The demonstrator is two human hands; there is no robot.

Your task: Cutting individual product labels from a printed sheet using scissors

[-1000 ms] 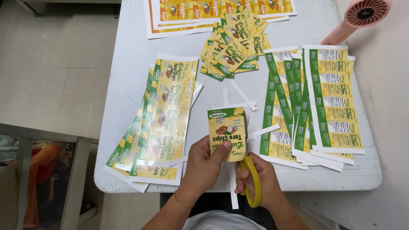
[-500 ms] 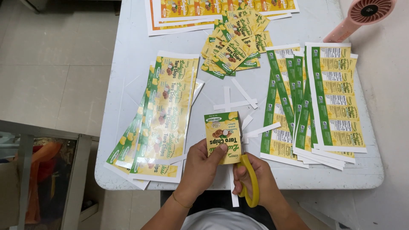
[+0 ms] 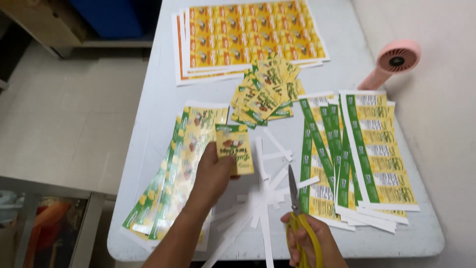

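Left hand [image 3: 214, 173] reaches out over the white plastic table [image 3: 158, 104], thumb and fingers pinched on the lower edge of a small yellow-and-green cut paper label [image 3: 234, 149], which it holds above the surface just right of a fanned stack of long yellow-and-green label strips [image 3: 186, 159]. Right hand [image 3: 310, 238] sits near the table's front edge, fingers closed through the loops of yellow-handled scissors [image 3: 297, 213]; the blades point away from the person, lying together over the paper below. Between the two hands, thin white paper offcut strips [image 3: 263, 198] lie scattered and crossed on the table. To the right of the scissors lies an overlapping spread of green-and-yellow printed strips with white panels [image 3: 367, 149]. Beyond the held label, a loose pile of small cut yellow labels [image 3: 265, 94] rests near the table's middle, and farther back lie uncut orange-and-yellow printed sheets [image 3: 248, 34]. A pink handheld fan [image 3: 391, 62] lies at the table's right edge, near the wall side.
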